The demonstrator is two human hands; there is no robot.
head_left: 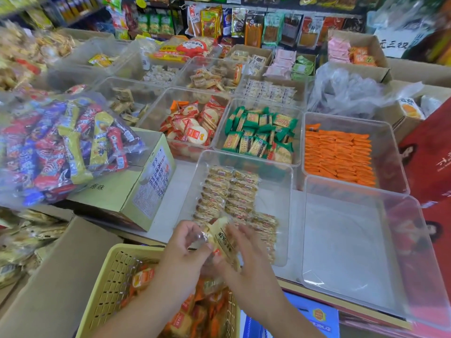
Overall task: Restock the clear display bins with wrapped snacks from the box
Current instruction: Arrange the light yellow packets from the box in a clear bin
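Left hand (188, 243) and right hand (244, 251) pinch one wrapped snack (220, 234) (fingers (189, 228) curled); clear bin (271, 211) beneath.

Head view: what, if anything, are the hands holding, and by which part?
One wrapped snack, between both hands: the left hand pinches its crimped left end, the right hand holds its right edge, blurred.

two hands (186, 243) (244, 252), one snack (220, 234), one basket (109, 276)

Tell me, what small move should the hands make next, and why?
Probably carry the wrapped snack, held by both the left hand and right hand, forward into the clear bin and lay it beside the rows there; its right half is bare.
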